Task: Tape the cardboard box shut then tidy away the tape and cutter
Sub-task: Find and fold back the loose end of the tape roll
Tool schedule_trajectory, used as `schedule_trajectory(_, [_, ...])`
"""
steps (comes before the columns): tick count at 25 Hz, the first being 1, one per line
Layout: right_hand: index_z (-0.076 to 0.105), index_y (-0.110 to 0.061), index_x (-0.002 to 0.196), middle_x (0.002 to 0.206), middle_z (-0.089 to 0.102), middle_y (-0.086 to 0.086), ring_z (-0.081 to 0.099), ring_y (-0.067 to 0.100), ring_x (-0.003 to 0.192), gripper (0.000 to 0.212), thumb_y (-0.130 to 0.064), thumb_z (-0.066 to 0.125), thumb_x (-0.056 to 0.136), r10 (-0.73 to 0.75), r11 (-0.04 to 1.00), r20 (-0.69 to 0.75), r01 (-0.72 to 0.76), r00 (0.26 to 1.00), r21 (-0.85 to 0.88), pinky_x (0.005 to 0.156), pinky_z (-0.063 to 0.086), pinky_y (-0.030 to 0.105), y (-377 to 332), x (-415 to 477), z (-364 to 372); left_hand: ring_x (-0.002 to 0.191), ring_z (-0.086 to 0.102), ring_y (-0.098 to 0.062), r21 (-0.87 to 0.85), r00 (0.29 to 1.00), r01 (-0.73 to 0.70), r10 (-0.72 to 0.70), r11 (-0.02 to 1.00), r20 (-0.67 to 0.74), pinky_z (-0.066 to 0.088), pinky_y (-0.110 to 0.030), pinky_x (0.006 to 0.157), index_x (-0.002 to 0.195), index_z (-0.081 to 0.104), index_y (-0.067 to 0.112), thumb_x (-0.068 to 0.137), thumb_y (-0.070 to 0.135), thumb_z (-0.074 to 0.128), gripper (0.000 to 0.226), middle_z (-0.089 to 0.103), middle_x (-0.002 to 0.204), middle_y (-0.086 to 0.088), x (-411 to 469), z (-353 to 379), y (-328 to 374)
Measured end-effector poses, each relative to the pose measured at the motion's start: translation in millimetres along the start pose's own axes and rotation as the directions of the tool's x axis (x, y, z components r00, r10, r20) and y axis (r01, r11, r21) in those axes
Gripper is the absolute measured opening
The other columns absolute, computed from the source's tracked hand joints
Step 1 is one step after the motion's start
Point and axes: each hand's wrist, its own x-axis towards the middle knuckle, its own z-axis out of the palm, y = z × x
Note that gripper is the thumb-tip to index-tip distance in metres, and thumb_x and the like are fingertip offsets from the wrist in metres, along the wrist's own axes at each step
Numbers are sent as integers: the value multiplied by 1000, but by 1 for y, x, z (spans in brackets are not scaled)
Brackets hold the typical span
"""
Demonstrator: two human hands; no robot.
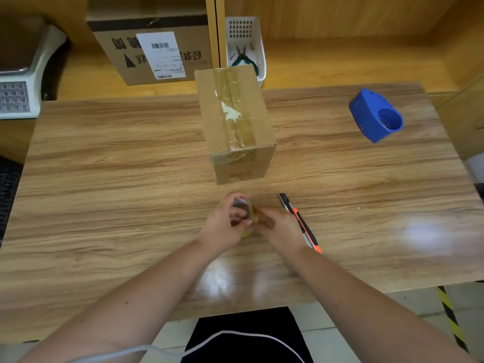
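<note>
A small cardboard box stands on the wooden table, with clear tape along its top seam and down its near face. Just in front of it my left hand grips a roll of clear tape, fingers through its core. My right hand touches the roll's right side, fingertips pinching at its edge. An orange and black cutter lies on the table right beside my right hand, its blade end pointing away from me; part of it is hidden by my wrist.
A blue tape dispenser lies at the table's far right. Behind the table stand a larger labelled carton, a white basket with pliers and a scale at the left.
</note>
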Motion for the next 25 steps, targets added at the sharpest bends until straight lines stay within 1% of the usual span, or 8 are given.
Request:
schedule_trajectory(2, [67, -13, 114, 113, 69, 6, 62, 10, 102, 41, -9, 75, 75, -20, 999, -49, 22, 999, 38, 85, 37, 1, -5, -1, -2, 83, 72, -9, -117, 999, 25, -30, 993, -38, 55, -18, 78, 109, 53, 35, 80, 6, 71, 45, 76, 86, -3, -1, -2, 5])
schedule_trajectory(6, [71, -9, 107, 121, 65, 9, 58, 15, 113, 34, -3, 74, 74, -40, 996, -142, 50, 989, 73, 99, 39, 14, -14, 2, -4, 86, 72, -18, -253, 996, 39, -58, 967, -68, 55, -32, 74, 107, 54, 39, 82, 1, 67, 47, 76, 89, -10, 3, -7, 8])
schedule_trajectory(8, [71, -10, 104, 118, 65, 5, 57, 17, 112, 32, -6, 76, 73, -82, 995, -132, 87, 988, 37, 96, 41, 12, -19, 5, -7, 82, 71, -19, -284, 994, 48, -72, 958, -76, 52, -31, 70, 107, 53, 38, 82, -2, 66, 49, 75, 89, -13, 2, -10, 9])
schedule_trajectory(12, [69, -11, 103, 108, 63, 5, 54, 21, 104, 34, -18, 79, 71, -110, 992, -98, 103, 989, -71, 89, 47, 33, -24, 11, -12, 72, 67, -19, -312, 993, 68, -95, 948, -72, 48, -28, 61, 108, 48, 36, 82, -6, 63, 51, 72, 89, -18, 4, -11, 9])
schedule_trajectory(17, [55, -22, 127, 102, 55, -1, 53, 13, 89, 48, -27, 70, 82, -57, 993, 33, 60, 998, -105, 79, 39, 19, -30, 10, -11, 68, 63, -17, -329, 991, 108, -129, 938, -43, 48, -29, 56, 117, 44, 29, 84, -10, 59, 53, 67, 88, -14, 7, -14, 6])
schedule_trajectory(19, [55, -21, 129, 98, 60, 3, 59, 16, 85, 51, -29, 71, 81, -53, 991, 52, 60, 997, -124, 76, 44, 23, -28, 9, -9, 68, 63, -16, -320, 990, 125, -138, 939, -20, 49, -30, 58, 113, 43, 35, 85, -11, 57, 56, 67, 88, -12, 5, -16, 5])
schedule_trajectory(21, [61, -15, 122, 96, 69, 9, 65, 22, 81, 49, -35, 70, 79, -119, 977, -3, 117, 993, -178, 71, 47, 25, -28, 6, -8, 71, 64, -18, -307, 989, 135, -146, 942, -11, 50, -30, 60, 109, 43, 38, 86, -12, 54, 57, 67, 90, -12, 3, -16, 4])
schedule_trajectory(25, [73, -13, 96, 70, 72, 8, 67, 24, 60, 44, -48, 59, 73, -326, 906, -129, 270, 936, -325, 49, 46, 25, -26, 5, -4, 82, 65, -20, -270, 988, 151, -155, 951, 8, 50, -30, 62, 119, 45, 30, 88, -11, 50, 52, 68, 99, -13, 2, -13, 2])
